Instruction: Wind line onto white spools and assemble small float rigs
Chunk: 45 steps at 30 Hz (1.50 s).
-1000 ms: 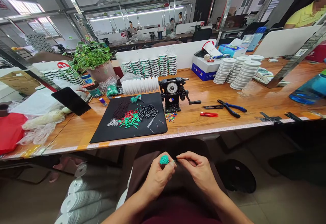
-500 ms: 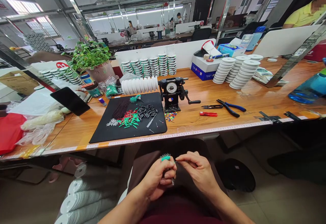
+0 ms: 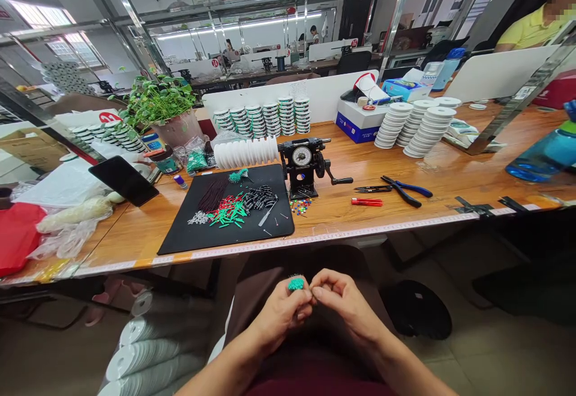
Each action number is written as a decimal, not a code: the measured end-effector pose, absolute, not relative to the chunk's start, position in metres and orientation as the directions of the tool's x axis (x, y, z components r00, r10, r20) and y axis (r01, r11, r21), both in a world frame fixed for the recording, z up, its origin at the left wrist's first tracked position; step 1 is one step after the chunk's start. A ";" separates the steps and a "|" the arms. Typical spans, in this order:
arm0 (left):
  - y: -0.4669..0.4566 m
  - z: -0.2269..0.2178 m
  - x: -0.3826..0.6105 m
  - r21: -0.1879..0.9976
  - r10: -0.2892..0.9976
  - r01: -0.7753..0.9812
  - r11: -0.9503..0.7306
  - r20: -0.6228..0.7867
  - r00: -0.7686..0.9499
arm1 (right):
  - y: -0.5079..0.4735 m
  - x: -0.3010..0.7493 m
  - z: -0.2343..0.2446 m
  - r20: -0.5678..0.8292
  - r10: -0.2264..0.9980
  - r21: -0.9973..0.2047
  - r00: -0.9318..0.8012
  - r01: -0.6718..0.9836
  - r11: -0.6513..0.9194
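Observation:
Over my lap, my left hand (image 3: 281, 311) is closed round a small teal beaded bundle (image 3: 296, 283) that sticks up above the fingers. My right hand (image 3: 344, 301) pinches its fingertips together right beside the bundle, touching the left hand; what it pinches is too fine to make out. On the wooden table (image 3: 396, 216) lies a black mat (image 3: 225, 228) with piles of green, red, black and silver small parts (image 3: 234, 205). A black hand-crank winder (image 3: 303, 165) stands at the mat's right edge.
Blue-handled pliers (image 3: 405, 189), small snips (image 3: 373, 189) and a red tool (image 3: 366, 201) lie right of the winder. Stacks of white spools (image 3: 420, 126), a potted plant (image 3: 162, 105), a phone (image 3: 123, 180) and a blue bottle (image 3: 544, 156) stand around. A person in yellow sits far right.
My two hands have come together, so the right fingertips now meet the left hand at the teal bundle. The bundle has turned slightly in my left hand.

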<state>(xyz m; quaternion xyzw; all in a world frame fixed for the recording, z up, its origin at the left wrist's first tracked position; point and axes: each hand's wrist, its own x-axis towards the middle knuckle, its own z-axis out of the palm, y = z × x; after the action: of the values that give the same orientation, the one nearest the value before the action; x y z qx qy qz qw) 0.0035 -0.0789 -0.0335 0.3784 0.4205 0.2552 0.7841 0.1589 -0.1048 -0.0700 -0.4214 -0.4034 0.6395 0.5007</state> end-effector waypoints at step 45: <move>-0.067 -0.029 -0.020 0.971 0.868 0.173 0.164 -0.225 0.443 | -0.105 0.159 -0.067 -0.081 0.995 -0.997 -0.053 -0.006 -0.081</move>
<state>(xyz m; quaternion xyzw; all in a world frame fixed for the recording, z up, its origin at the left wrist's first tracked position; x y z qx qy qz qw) -0.0202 -0.0666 -0.0289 0.5823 0.4466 0.2809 0.6186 0.1586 -0.1050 -0.0671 -0.5043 -0.4903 0.5351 0.4680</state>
